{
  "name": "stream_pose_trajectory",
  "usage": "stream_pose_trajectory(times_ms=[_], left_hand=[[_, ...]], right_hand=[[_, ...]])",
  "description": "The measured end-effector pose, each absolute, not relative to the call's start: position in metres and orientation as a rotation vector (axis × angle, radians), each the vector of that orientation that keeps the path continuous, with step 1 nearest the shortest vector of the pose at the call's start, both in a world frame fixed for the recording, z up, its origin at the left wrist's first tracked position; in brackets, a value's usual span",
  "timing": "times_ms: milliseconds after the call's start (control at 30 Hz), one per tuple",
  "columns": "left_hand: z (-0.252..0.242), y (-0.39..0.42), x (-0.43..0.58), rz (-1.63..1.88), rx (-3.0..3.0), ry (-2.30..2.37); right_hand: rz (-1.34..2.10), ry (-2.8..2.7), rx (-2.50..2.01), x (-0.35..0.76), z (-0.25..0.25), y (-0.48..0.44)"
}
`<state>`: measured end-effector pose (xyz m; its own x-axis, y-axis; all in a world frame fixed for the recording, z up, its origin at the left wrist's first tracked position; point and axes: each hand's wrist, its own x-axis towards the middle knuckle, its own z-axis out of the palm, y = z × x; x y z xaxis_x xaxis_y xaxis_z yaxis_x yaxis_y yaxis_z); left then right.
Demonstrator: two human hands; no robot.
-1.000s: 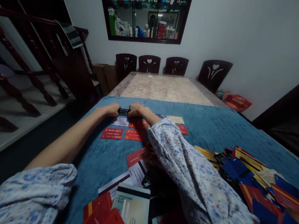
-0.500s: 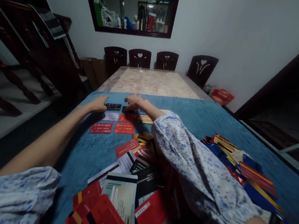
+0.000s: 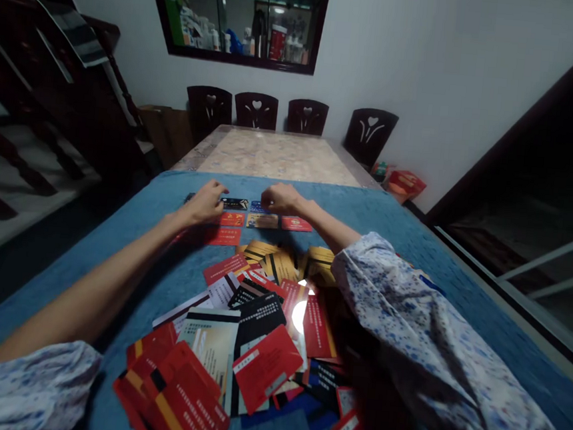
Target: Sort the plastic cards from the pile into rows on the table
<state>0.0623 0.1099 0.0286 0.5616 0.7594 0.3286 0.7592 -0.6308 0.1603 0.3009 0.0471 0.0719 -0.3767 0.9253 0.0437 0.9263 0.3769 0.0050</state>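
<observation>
Rows of cards lie flat on the blue cloth. My left hand (image 3: 206, 202) hovers low over the left end of these rows, thumb and fingers apart, beside a black card (image 3: 235, 204). Just right of that card, my right hand (image 3: 282, 198) has its fingers curled down onto a blue card (image 3: 258, 206), partly covering it. Nearer to me are a gold card (image 3: 262, 221), an orange-red card (image 3: 230, 219) and a red card (image 3: 296, 224). A further red card (image 3: 224, 236) lies in front, its row partly hidden by my left wrist.
A loose heap of mixed cards (image 3: 262, 316) spreads across the near blue cloth (image 3: 129, 228). My right sleeve hides most of another pile at the right. Beyond the cloth is the bare tabletop (image 3: 282, 154), with dark chairs (image 3: 256, 110) along its far end.
Both hands have shifted right along the far row. My right hand has left the black card and is now at the blue card. The view has turned slightly right.
</observation>
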Motion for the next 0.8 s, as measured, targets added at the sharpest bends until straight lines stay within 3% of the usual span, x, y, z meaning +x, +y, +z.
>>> stream_pose_trajectory(times_ms=[533,800], left_hand=[[0.010,0.022,0.153,0.695,2.828,0.883],[0.016,-0.028,0.195,0.400,2.905,0.882]], right_hand=[[-0.067,-2.482,-1.701,0.394,0.055,-0.056],[0.019,-2.463,-1.744,0.432,0.041,-0.088]])
